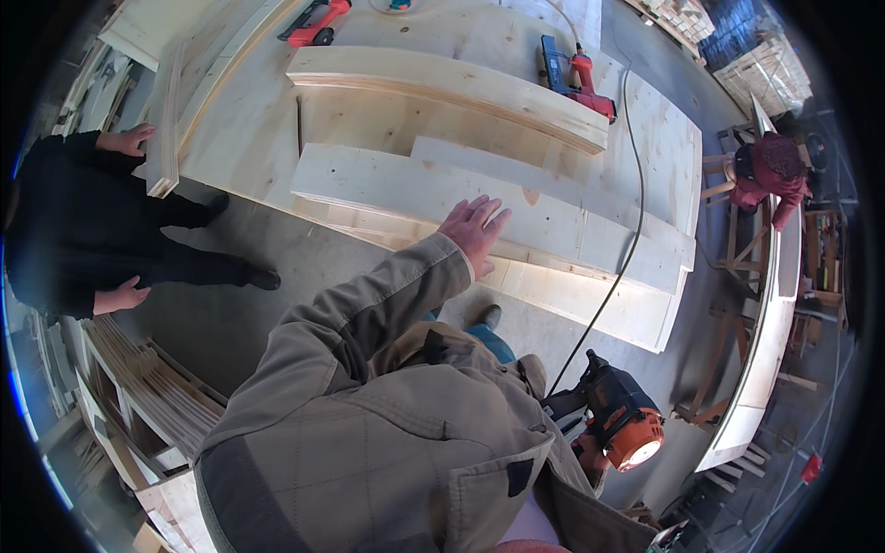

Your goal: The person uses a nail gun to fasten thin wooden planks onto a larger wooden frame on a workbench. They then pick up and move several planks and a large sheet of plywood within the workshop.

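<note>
1. I have the black-and-orange nail gun [616, 401] at lower right, in the right hand [591, 454]; its fingers seem closed round the handle, though shadow hides most of them.
2. I see the pale board [373, 182] directly beneath the left hand [474, 238], fingers spread.
3. Beyond, the table [419, 26] carries a red nailer [587, 85].

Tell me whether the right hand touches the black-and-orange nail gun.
Touching. The head view shows the right hand holding the black-and-orange nail gun, no gap between them.
</note>
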Demonstrator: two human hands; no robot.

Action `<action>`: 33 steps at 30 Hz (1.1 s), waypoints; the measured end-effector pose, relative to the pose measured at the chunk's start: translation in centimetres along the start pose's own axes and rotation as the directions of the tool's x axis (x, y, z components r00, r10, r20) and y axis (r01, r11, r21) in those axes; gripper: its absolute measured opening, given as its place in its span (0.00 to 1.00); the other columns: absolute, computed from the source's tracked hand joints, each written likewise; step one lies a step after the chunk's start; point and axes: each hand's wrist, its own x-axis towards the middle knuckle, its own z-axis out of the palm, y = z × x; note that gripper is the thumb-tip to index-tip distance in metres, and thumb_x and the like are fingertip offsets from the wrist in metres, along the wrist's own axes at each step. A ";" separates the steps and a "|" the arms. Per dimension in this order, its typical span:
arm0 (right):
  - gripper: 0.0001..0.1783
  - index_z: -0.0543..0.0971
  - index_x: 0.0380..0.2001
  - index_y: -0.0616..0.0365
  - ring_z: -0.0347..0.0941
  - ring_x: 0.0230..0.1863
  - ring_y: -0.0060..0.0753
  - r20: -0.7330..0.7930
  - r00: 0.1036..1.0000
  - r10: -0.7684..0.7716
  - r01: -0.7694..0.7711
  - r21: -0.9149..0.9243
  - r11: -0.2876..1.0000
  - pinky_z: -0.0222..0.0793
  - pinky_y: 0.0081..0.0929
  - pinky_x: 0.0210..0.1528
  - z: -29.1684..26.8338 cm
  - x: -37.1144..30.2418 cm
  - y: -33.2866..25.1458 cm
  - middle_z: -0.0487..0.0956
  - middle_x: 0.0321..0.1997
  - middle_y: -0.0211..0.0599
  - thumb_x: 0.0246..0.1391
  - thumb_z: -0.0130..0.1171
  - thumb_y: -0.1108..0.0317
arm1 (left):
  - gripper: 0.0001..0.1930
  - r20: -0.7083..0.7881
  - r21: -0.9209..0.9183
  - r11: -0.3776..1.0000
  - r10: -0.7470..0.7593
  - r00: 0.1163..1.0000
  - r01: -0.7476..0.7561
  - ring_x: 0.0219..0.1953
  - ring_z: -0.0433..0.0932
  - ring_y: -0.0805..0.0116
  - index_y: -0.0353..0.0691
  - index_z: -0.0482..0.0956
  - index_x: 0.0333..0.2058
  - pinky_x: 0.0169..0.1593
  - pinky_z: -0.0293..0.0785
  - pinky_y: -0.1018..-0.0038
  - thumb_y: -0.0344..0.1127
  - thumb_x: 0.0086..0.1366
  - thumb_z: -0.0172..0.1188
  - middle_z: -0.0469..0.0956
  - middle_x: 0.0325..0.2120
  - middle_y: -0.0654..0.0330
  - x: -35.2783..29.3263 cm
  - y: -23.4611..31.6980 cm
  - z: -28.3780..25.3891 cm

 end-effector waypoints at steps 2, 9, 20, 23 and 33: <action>0.39 0.71 0.62 0.59 0.73 0.24 0.29 0.042 0.999 0.032 -0.031 -0.019 0.999 0.71 0.26 0.23 -1.4 2.6 1.4 0.79 0.43 0.40 0.40 0.55 0.87 | 0.50 0.002 0.005 1.000 -0.029 1.000 0.029 0.74 0.57 0.46 0.44 0.62 0.70 0.75 0.52 0.48 0.40 0.49 0.78 0.60 0.70 0.50 -0.4 0.6 0.3; 0.34 0.72 0.55 0.56 0.71 0.22 0.28 0.157 0.983 0.096 -0.104 0.043 0.994 0.69 0.27 0.21 -4.5 10.6 -0.7 0.78 0.40 0.37 0.39 0.53 0.87 | 0.46 -0.164 0.076 0.990 -0.107 0.981 0.120 0.72 0.61 0.48 0.43 0.66 0.68 0.73 0.57 0.49 0.37 0.49 0.77 0.65 0.67 0.50 -1.5 4.7 2.5; 0.23 0.76 0.46 0.60 0.73 0.20 0.30 0.071 0.992 0.105 -0.102 -0.052 0.993 0.70 0.27 0.21 -14.3 18.6 -4.2 0.77 0.33 0.36 0.43 0.54 0.84 | 0.36 -0.136 -0.129 0.967 -0.237 0.962 0.220 0.58 0.75 0.46 0.40 0.74 0.60 0.62 0.72 0.56 0.34 0.50 0.75 0.77 0.56 0.50 -1.7 13.9 13.1; 0.21 0.76 0.44 0.61 0.72 0.18 0.31 -0.066 0.985 0.157 -0.161 -0.074 0.984 0.69 0.27 0.19 -17.0 19.1 -3.6 0.77 0.33 0.36 0.43 0.54 0.84 | 0.36 -0.139 -0.131 0.967 -0.237 0.962 0.219 0.57 0.76 0.46 0.40 0.75 0.60 0.61 0.73 0.56 0.34 0.50 0.75 0.77 0.55 0.49 -1.0 14.8 14.4; 0.16 0.77 0.38 0.63 0.71 0.15 0.33 -0.387 0.916 0.103 -0.167 -0.136 0.977 0.67 0.28 0.16 -23.3 13.7 -6.7 0.77 0.27 0.36 0.42 0.56 0.84 | 0.35 0.023 -0.478 0.866 -0.155 0.988 0.147 0.59 0.76 0.48 0.37 0.73 0.61 0.61 0.73 0.60 0.37 0.55 0.75 0.77 0.57 0.48 4.5 15.9 20.1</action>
